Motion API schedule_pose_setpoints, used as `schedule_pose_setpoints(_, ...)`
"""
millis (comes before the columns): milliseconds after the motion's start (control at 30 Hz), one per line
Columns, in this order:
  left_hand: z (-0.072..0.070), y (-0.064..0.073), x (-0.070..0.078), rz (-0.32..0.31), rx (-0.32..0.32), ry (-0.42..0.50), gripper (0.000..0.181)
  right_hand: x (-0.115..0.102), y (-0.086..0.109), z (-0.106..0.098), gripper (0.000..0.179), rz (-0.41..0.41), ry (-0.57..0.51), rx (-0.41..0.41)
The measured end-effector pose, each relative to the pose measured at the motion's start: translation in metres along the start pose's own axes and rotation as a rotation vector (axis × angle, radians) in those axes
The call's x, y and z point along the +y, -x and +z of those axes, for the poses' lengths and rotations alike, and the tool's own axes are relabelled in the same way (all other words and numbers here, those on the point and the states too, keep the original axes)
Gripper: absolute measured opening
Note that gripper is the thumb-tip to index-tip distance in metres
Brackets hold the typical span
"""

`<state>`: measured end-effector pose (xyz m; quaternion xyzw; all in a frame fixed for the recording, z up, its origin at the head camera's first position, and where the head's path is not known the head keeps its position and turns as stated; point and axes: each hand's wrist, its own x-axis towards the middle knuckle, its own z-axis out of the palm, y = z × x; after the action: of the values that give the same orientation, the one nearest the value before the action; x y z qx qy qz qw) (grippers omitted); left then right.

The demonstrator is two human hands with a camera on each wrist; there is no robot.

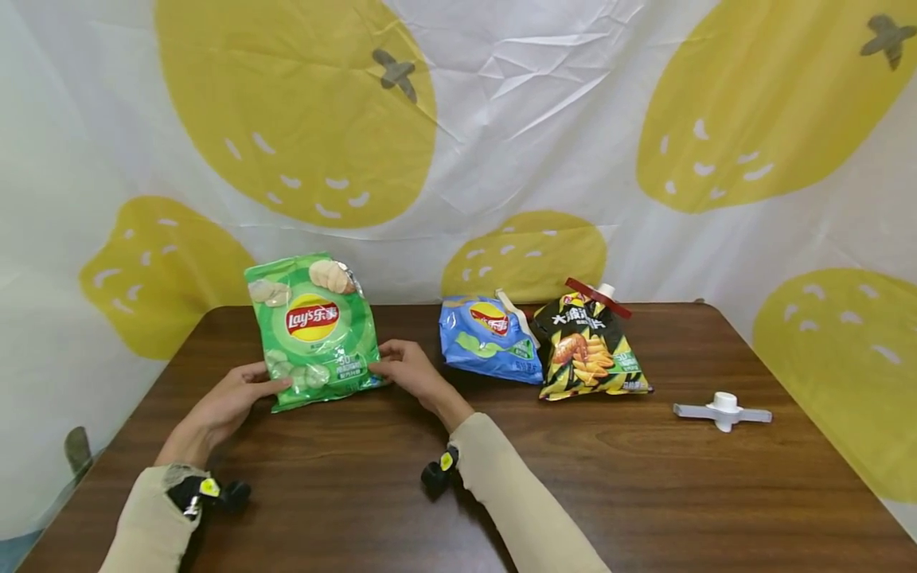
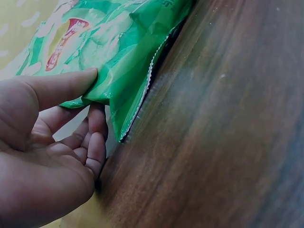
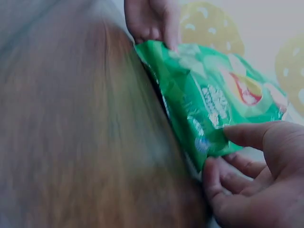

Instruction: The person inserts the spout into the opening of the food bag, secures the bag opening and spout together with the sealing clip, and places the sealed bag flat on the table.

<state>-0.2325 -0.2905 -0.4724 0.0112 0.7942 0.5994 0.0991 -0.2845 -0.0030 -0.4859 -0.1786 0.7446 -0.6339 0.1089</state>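
A green Lay's potato chip bag (image 1: 311,330) stands tilted back at the left of the table, its printed front showing. My left hand (image 1: 232,402) pinches its lower left corner, thumb on the front and fingers behind. At the lower right side, my right hand (image 1: 415,374) pinches the edge in the same way. In the left wrist view, the crimped bottom seam of the chip bag (image 2: 128,71) lies right at the tabletop. Some silver lining shows at the bag's upper right edge.
A blue Lay's bag (image 1: 480,358) with a white clip strip (image 1: 517,314) lies right of centre. Beside it leans a black and yellow chip bag (image 1: 595,358) with a red sealing clip (image 1: 598,298). A grey-and-white spouted clip (image 1: 725,411) lies on the wooden table (image 1: 645,493) at right.
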Motion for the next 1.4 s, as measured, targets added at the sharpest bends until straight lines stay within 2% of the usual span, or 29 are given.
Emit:
schedule_pose_setpoints(167, 0.004, -0.005, 0.003, 0.01, -0.008, -0.011, 0.062, -0.015, 0.006, -0.002, 0.023, -0.023, 0.154, 0.061)
schedule_pose_setpoints(300, 0.009, -0.007, 0.008, 0.006, -0.033, 0.078, 0.055, -0.034, 0.016, -0.004, 0.023, -0.082, 0.291, 0.095)
schedule_pose_setpoints(433, 0.021, 0.001, 0.015, 0.029, -0.062, 0.161, 0.047, -0.05, 0.035, -0.01, 0.022, -0.166, 0.392, 0.106)
schedule_pose_setpoints(567, 0.046, 0.021, 0.025, 0.071, -0.067, 0.143, 0.05, -0.06, 0.065, -0.023, 0.017, -0.231, 0.437, 0.096)
schedule_pose_setpoints(700, 0.08, 0.049, 0.037, 0.119, -0.033, 0.027, 0.054, -0.061, 0.102, -0.046, 0.015, -0.232, 0.404, 0.07)
schedule_pose_setpoints(833, 0.118, 0.073, 0.046, 0.188, -0.02, -0.075, 0.046, -0.054, 0.143, -0.075, 0.017, -0.232, 0.389, 0.068)
schedule_pose_setpoints(1000, 0.155, 0.081, 0.052, 0.282, -0.125, -0.139, 0.043, -0.042, 0.187, -0.11, 0.016, -0.183, 0.386, 0.059)
schedule_pose_setpoints(1200, 0.177, 0.082, 0.046, 0.374, -0.285, -0.153, 0.048, -0.027, 0.224, -0.13, 0.021, -0.099, 0.299, -0.025)
schedule_pose_setpoints(1333, 0.192, 0.082, 0.041, 0.406, -0.376, -0.157, 0.05, -0.018, 0.241, -0.142, 0.03, -0.104, 0.297, -0.068)
schedule_pose_setpoints(1400, 0.199, 0.082, 0.039, 0.405, -0.39, -0.161, 0.049, -0.014, 0.246, -0.147, 0.03, -0.111, 0.297, -0.075)
